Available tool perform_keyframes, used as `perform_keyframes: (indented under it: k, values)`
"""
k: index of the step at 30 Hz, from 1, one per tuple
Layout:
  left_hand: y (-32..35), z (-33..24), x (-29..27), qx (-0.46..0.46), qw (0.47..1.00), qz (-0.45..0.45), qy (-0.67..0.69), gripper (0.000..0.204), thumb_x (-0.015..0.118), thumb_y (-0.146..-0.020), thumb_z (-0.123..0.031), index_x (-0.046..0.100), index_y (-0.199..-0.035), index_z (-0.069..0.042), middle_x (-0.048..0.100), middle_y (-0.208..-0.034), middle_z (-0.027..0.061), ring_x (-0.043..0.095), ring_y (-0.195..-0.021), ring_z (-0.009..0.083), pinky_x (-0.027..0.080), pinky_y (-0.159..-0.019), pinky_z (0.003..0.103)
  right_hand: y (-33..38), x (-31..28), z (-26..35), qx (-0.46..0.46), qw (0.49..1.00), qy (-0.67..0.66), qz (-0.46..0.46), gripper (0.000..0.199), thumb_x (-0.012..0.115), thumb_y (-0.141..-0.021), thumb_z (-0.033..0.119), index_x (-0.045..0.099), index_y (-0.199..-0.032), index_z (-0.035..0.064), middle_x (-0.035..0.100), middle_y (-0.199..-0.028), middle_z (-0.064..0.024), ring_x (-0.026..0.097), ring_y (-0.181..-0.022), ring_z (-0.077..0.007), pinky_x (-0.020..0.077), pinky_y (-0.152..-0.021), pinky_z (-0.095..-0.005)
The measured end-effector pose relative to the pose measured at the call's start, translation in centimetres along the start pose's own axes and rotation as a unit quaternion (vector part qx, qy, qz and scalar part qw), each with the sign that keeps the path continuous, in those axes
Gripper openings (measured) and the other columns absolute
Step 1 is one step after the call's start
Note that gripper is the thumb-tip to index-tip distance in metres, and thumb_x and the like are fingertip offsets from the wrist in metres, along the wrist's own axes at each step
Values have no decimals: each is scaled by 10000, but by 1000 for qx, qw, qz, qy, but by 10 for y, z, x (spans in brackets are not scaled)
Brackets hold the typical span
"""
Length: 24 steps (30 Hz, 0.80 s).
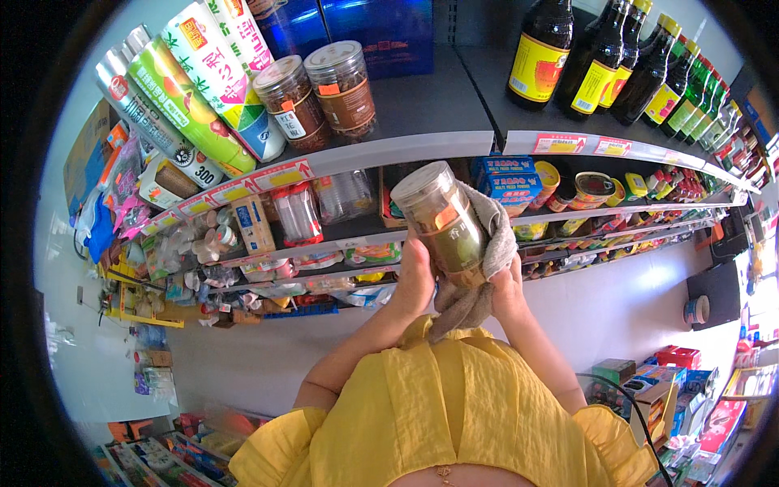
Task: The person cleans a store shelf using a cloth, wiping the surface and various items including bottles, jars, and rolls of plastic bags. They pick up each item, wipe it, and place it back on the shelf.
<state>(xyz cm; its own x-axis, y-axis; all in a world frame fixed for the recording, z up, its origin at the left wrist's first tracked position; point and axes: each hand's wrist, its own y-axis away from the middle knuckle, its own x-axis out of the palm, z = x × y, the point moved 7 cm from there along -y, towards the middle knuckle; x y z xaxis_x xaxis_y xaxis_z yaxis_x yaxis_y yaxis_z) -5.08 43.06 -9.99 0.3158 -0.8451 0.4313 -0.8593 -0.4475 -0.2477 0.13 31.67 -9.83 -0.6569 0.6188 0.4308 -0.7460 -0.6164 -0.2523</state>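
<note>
A see-through plastic jar [451,237] with a pale screw lid, an olive label and an orange sticker is held up in front of the shelves, tilted a little to the left. My left hand [416,274] grips its left side near the bottom. On the other side, my right hand [507,286] is closed on a grey-brown cloth [497,230] pressed against the jar. The cloth wraps the jar's right side and hangs below it. Two similar jars with brown contents, one [292,104] left of the other [341,91], stand on the top shelf.
Boxed rolls [191,89] stand left on the top shelf [422,105]; dark bottles [539,53] stand right. Price tags line the shelf edge [389,152]. Lower shelves carry blue boxes [510,180], tins [592,188] and packets. Cartons [653,406] sit low at right.
</note>
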Motion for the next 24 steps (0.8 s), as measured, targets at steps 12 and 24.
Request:
perform_keyframes:
  k: [12,24]
  values:
    - [-11,-28,9,-11,993,36,111,801,630,-669,-603,416,-1154,-2,480,-1102,88,525,-965,187,484,-790,350,-2,-27,5,-35,983,134,-122,233,491,-815,38,545,-1033,-25,584,-973,-50,522,-881,-110,424,-784,-257]
    - [-3,-19,9,26,998,17,62,784,604,-722,-563,393,-1206,16,518,-1127,74,519,-1000,144,433,-854,296,-11,7,28,-12,987,147,-57,324,599,-729,94,533,-1015,-42,572,-997,-76,524,-928,-153,411,-828,-292]
